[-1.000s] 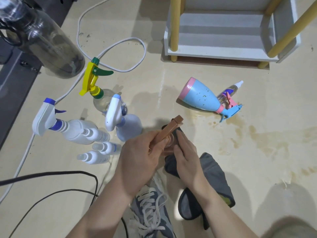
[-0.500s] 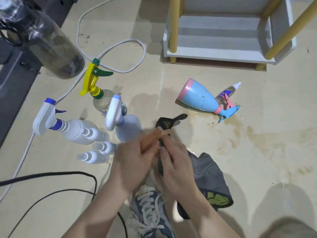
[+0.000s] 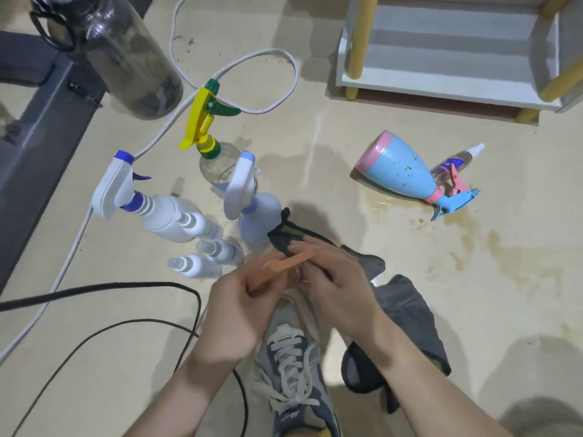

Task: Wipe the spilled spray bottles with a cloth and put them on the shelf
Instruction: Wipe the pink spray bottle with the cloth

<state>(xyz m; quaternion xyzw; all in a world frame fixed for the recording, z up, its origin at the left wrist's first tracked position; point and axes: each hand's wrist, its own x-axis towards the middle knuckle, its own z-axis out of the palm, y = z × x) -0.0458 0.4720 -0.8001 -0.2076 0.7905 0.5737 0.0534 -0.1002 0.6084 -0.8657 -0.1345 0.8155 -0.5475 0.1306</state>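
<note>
Although the shelf (image 3: pixel 441 67), far ahead-right of both hands, shows no bottle on its visible tier, same as 1 s ago, the wipe itself has moved on.

Grey cloth (image 3: pixel 407 313): earlier bunched under the R hand (image 3: pixel 340 288). It now rides up, dark tip poking out ahead of the fingers. The rest trails behind R wrist.

Blue-pink bottle (image 3: pixel 397 168): on its side ahead-right of R hand, on the brown spill. Unmoved, specks on it, so prob. not yet wiped.

R hand: fingers curled round cloth, pressing it to the held bottle.

L hand (image 3: pixel 239 310): grips the orange-trigger bottle (image 3: pixel 280 268). Its trigger pointed up-ahead before and now lies flatter btw. the hands. Clear body mostly hidden.

Reading: wipe seems to have passed from body to head/neck. This bottle is approx. done, shelving likely next.

Text: none legible on any bottle. Mark on shoe (image 3: pixel 293 373) tongue too blurred to read.
</note>
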